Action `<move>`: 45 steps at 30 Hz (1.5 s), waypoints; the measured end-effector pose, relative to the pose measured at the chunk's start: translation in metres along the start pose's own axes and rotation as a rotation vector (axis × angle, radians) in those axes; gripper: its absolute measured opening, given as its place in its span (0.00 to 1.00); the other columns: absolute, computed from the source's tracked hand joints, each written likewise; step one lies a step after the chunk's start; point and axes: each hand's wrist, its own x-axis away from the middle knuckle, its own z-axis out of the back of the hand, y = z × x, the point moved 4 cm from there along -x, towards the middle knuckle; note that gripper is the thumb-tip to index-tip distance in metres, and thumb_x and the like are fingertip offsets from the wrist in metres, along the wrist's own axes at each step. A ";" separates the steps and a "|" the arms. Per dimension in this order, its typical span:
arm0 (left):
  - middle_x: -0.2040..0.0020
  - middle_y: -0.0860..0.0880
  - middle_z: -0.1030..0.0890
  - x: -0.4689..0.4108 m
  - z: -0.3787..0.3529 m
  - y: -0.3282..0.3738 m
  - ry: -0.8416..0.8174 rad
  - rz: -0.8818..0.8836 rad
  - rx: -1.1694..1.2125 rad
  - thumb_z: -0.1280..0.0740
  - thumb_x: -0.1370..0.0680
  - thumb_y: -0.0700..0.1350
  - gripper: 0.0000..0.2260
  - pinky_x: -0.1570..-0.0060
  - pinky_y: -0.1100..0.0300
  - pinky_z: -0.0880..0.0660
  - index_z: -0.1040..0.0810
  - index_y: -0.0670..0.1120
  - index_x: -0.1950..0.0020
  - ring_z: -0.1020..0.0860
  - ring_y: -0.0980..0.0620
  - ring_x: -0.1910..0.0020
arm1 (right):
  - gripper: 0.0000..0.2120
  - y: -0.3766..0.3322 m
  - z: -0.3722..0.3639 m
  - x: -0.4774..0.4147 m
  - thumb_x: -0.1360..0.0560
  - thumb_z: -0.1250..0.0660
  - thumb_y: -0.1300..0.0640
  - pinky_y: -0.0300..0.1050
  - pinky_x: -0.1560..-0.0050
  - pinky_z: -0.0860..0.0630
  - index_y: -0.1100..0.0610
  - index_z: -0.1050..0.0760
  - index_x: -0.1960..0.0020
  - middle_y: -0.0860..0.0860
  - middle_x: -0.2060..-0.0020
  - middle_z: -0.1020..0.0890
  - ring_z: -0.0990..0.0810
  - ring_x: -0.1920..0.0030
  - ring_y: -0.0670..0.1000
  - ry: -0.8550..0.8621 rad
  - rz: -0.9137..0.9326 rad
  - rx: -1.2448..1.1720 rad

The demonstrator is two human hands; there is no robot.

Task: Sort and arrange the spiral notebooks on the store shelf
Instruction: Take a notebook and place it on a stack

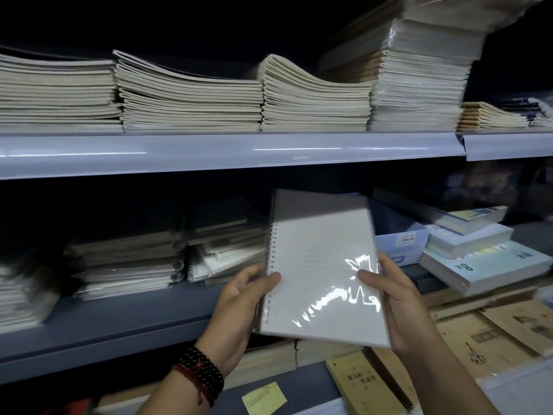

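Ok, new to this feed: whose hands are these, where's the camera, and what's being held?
There is no machine: these are a person's two bare hands, filmed by one wide-angle camera worn on the head, looking forward and down. The left hand and right hand grip a plastic-wrapped spiral notebook by its side edges, in front of a grey store shelf. On that shelf lie stacks of wrapped notebooks to the left and a blue box to the right. The upper shelf carries piles of thin notebooks.
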 end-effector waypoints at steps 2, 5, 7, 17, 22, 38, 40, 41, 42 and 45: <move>0.46 0.41 0.14 0.003 0.002 -0.008 -0.092 0.111 -0.073 0.30 0.22 0.44 0.14 0.62 0.50 0.16 0.21 0.41 0.38 0.15 0.40 0.51 | 0.22 0.001 -0.001 -0.002 0.28 0.33 0.65 0.56 0.51 0.19 0.53 0.23 0.35 0.60 0.43 0.17 0.17 0.49 0.61 0.010 0.020 -0.024; 0.47 0.38 0.15 0.005 0.007 -0.011 -0.148 0.109 -0.140 0.31 0.20 0.42 0.13 0.69 0.58 0.19 0.22 0.38 0.38 0.15 0.37 0.55 | 0.21 0.000 -0.005 -0.006 0.25 0.33 0.63 0.56 0.49 0.20 0.51 0.24 0.34 0.59 0.41 0.17 0.17 0.46 0.59 0.006 0.047 0.042; 0.48 0.37 0.15 0.003 0.014 -0.009 -0.125 0.043 -0.152 0.32 0.20 0.41 0.13 0.68 0.59 0.19 0.23 0.38 0.38 0.15 0.37 0.57 | 0.22 0.002 -0.009 -0.007 0.24 0.34 0.61 0.56 0.48 0.20 0.46 0.26 0.32 0.55 0.40 0.17 0.16 0.44 0.57 -0.048 0.032 0.114; 0.50 0.42 0.15 -0.004 0.053 -0.001 -0.010 -0.111 -0.294 0.28 0.23 0.46 0.13 0.78 0.61 0.32 0.20 0.45 0.39 0.26 0.48 0.72 | 0.40 0.019 -0.026 -0.016 0.31 0.28 0.72 0.62 0.54 0.17 0.36 0.31 0.31 0.54 0.44 0.16 0.16 0.44 0.58 -0.181 -0.030 0.312; 0.56 0.42 0.22 -0.004 0.066 0.006 0.049 -0.092 -0.096 0.25 0.27 0.39 0.12 0.70 0.60 0.24 0.21 0.40 0.45 0.24 0.49 0.67 | 0.27 0.023 -0.043 -0.027 0.32 0.27 0.68 0.64 0.42 0.21 0.53 0.24 0.36 0.55 0.45 0.15 0.16 0.44 0.59 -0.036 0.043 0.202; 0.63 0.42 0.21 0.059 0.184 0.090 0.518 -0.400 0.136 0.29 0.23 0.36 0.03 0.60 0.59 0.18 0.19 0.37 0.51 0.17 0.49 0.64 | 0.13 0.086 -0.203 -0.020 0.26 0.29 0.66 0.39 0.77 0.41 0.54 0.22 0.44 0.51 0.67 0.24 0.34 0.74 0.49 -0.209 0.028 0.107; 0.64 0.43 0.20 0.071 0.198 0.101 0.525 -0.411 0.153 0.31 0.22 0.35 0.02 0.59 0.59 0.18 0.20 0.39 0.54 0.17 0.49 0.63 | 0.12 0.092 -0.224 -0.015 0.25 0.29 0.66 0.40 0.78 0.40 0.56 0.21 0.44 0.51 0.66 0.23 0.34 0.74 0.49 -0.250 0.035 0.117; 0.64 0.43 0.20 0.078 0.206 0.107 0.540 -0.426 0.155 0.32 0.22 0.35 0.03 0.59 0.59 0.18 0.20 0.39 0.55 0.17 0.49 0.62 | 0.11 0.094 -0.236 -0.012 0.25 0.29 0.66 0.40 0.78 0.40 0.56 0.21 0.44 0.51 0.66 0.23 0.34 0.74 0.49 -0.272 0.035 0.125; 0.65 0.44 0.20 0.085 0.212 0.113 0.557 -0.446 0.140 0.32 0.22 0.35 0.03 0.59 0.59 0.18 0.20 0.39 0.56 0.17 0.49 0.63 | 0.10 0.096 -0.245 -0.010 0.25 0.29 0.66 0.39 0.78 0.40 0.57 0.21 0.45 0.52 0.65 0.23 0.34 0.74 0.49 -0.286 0.034 0.126; 0.66 0.44 0.20 0.103 0.231 0.136 0.652 -0.540 0.093 0.30 0.23 0.35 0.02 0.60 0.60 0.18 0.20 0.38 0.55 0.17 0.49 0.64 | 0.08 0.102 -0.278 -0.007 0.25 0.29 0.65 0.39 0.78 0.40 0.59 0.20 0.46 0.53 0.67 0.26 0.34 0.75 0.49 -0.317 0.029 0.119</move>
